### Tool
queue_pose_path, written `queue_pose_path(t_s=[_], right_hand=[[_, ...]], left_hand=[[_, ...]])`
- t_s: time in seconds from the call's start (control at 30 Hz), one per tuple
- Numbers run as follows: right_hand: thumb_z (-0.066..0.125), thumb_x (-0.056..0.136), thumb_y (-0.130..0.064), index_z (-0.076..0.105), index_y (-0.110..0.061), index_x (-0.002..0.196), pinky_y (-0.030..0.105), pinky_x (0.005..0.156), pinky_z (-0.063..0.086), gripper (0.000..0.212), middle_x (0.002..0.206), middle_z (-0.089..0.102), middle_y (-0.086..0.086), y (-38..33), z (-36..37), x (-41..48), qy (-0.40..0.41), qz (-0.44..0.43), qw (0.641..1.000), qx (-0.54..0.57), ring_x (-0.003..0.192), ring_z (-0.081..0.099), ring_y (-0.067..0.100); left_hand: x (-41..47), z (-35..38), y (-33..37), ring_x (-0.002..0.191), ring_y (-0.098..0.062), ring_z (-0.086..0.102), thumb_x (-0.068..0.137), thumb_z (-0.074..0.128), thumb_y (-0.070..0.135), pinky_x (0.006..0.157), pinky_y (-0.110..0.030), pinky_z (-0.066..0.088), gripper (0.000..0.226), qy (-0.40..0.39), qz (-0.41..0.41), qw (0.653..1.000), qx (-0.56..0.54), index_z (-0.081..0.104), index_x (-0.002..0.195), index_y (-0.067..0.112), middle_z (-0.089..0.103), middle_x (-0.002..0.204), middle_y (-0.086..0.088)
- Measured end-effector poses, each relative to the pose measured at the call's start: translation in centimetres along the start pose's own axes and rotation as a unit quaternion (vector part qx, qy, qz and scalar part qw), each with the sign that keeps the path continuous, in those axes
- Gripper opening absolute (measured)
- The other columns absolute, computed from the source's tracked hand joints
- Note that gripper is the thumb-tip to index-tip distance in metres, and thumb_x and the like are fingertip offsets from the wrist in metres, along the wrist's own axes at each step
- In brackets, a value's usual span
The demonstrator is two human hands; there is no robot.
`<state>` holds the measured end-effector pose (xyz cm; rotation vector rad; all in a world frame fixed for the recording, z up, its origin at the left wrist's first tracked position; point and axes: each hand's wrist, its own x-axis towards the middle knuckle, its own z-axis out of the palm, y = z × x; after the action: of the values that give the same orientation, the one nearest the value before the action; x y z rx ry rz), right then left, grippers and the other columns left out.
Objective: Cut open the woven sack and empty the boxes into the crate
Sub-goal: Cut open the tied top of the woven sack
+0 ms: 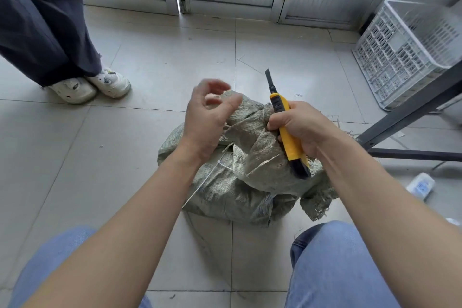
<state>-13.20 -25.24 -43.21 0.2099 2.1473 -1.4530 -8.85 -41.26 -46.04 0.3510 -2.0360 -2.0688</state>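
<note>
A grey-green woven sack (pixel 232 187) sits on the tiled floor between my knees, its neck bunched at the top. My right hand (pixel 302 125) grips a yellow utility knife (pixel 287 127) with the dark blade out, pointing up and away above the sack's neck. My left hand (pixel 207 112) hovers at the neck's left side, fingers loosely curled, thumb against the fabric; I cannot tell whether it holds anything. A thin white string (pixel 207 180) trails down the sack's left side. The white plastic crate (pixel 410 52) stands tilted at the right. No boxes are visible.
Another person's legs and white shoes (pixel 92 85) stand at the upper left. A dark metal frame leg (pixel 410 112) crosses at the right, below the crate. A small white object (pixel 421 185) lies on the floor at the right. Grey doors close the far side.
</note>
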Motion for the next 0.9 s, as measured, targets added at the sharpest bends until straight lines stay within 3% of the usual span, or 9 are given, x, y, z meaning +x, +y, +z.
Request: queue_pose_path(t_s=[0.07, 0.17, 0.3, 0.37, 0.43, 0.53, 0.63, 0.83, 0.9], right_hand=[[0.057, 0.076, 0.009, 0.046, -0.013, 0.071, 0.024, 0.046, 0.040, 0.025, 0.062, 0.047, 0.005, 0.2, 0.0, 0.1, -0.010, 0.000, 1.000, 0.016, 0.047, 0.045, 0.014], [0.054, 0.075, 0.012, 0.046, -0.013, 0.073, 0.022, 0.044, 0.039, 0.025, 0.063, 0.047, 0.004, 0.2, -0.2, 0.1, -0.043, -0.015, 0.998, 0.048, 0.047, 0.045, 0.012], [0.054, 0.073, 0.015, 0.048, -0.013, 0.077, 0.025, 0.047, 0.040, 0.029, 0.065, 0.048, 0.004, 0.7, -1.0, -0.1, -0.076, -0.032, 0.996, 0.037, 0.053, 0.047, 0.015], [0.055, 0.072, 0.015, 0.049, -0.011, 0.082, 0.025, 0.049, 0.041, 0.029, 0.065, 0.047, 0.004, 1.1, -1.4, 0.1, -0.075, -0.028, 0.997, 0.013, 0.054, 0.046, 0.016], [0.057, 0.072, 0.013, 0.051, -0.011, 0.089, 0.028, 0.052, 0.041, 0.030, 0.068, 0.046, 0.005, 1.4, -1.5, 0.1, -0.078, -0.022, 0.997, -0.002, 0.056, 0.046, 0.018], [0.064, 0.076, 0.004, 0.056, -0.013, 0.091, 0.028, 0.056, 0.040, 0.024, 0.075, 0.053, 0.004, 1.5, -1.4, -0.1, -0.103, -0.026, 0.994, 0.006, 0.065, 0.049, 0.016], [0.071, 0.078, -0.009, 0.063, -0.018, 0.083, 0.025, 0.056, 0.040, 0.013, 0.077, 0.059, -0.001, 1.3, -1.0, -0.3, -0.101, -0.040, 0.994, 0.015, 0.067, 0.051, 0.013], [0.070, 0.076, 0.001, 0.064, -0.019, 0.077, 0.028, 0.059, 0.045, 0.020, 0.068, 0.062, -0.001, 1.6, -0.4, 0.2, -0.065, -0.054, 0.996, 0.034, 0.061, 0.058, 0.013], [0.069, 0.077, 0.003, 0.064, -0.018, 0.077, 0.028, 0.057, 0.048, 0.022, 0.067, 0.062, 0.001, 1.7, -0.2, 0.2, -0.063, -0.058, 0.995, 0.048, 0.058, 0.060, 0.014]], left_hand=[[-0.3, 0.4, 0.3, 0.094, -0.015, 0.059, 0.076, 0.075, 0.030, 0.078, -0.029, 0.052, 0.017, -0.063, 0.030, 0.995, 0.072, 0.065, 0.090, 0.025, 0.059, 0.106, -0.001], [-0.4, 1.1, 0.1, 0.090, -0.015, 0.061, 0.077, 0.074, 0.034, 0.084, -0.032, 0.053, 0.033, -0.155, -0.028, 0.973, 0.165, 0.067, 0.102, 0.013, 0.064, 0.103, -0.004], [-0.6, 1.0, -0.6, 0.086, -0.022, 0.066, 0.071, 0.074, 0.048, 0.085, -0.040, 0.052, 0.043, -0.205, -0.128, 0.964, 0.108, 0.067, 0.098, 0.015, 0.070, 0.093, -0.007], [-0.5, 0.7, -1.0, 0.091, -0.027, 0.066, 0.065, 0.077, 0.041, 0.087, -0.047, 0.052, 0.044, -0.194, -0.164, 0.965, 0.058, 0.065, 0.101, 0.018, 0.068, 0.100, -0.009], [-0.3, 0.7, -1.2, 0.092, -0.028, 0.063, 0.069, 0.076, 0.017, 0.086, -0.049, 0.053, 0.039, -0.164, -0.171, 0.971, 0.015, 0.063, 0.105, 0.016, 0.065, 0.106, -0.012], [-0.2, 1.0, -1.2, 0.081, -0.022, 0.063, 0.079, 0.067, -0.002, 0.079, -0.041, 0.054, 0.023, -0.150, -0.146, 0.978, 0.012, 0.064, 0.098, 0.011, 0.066, 0.094, -0.010], [-0.3, 0.9, -1.2, 0.075, -0.020, 0.061, 0.081, 0.065, -0.002, 0.075, -0.036, 0.053, 0.017, -0.152, -0.141, 0.978, 0.015, 0.064, 0.086, 0.014, 0.065, 0.085, -0.008], [-0.2, 0.2, -1.4, 0.065, -0.018, 0.063, 0.084, 0.062, -0.001, 0.050, -0.025, 0.053, 0.017, -0.152, -0.185, 0.970, -0.036, 0.064, 0.083, 0.016, 0.067, 0.084, -0.007], [-0.3, 0.1, -1.2, 0.063, -0.015, 0.063, 0.084, 0.061, -0.001, 0.049, -0.024, 0.053, 0.016, -0.167, -0.193, 0.966, -0.046, 0.065, 0.086, 0.014, 0.067, 0.081, -0.005]])
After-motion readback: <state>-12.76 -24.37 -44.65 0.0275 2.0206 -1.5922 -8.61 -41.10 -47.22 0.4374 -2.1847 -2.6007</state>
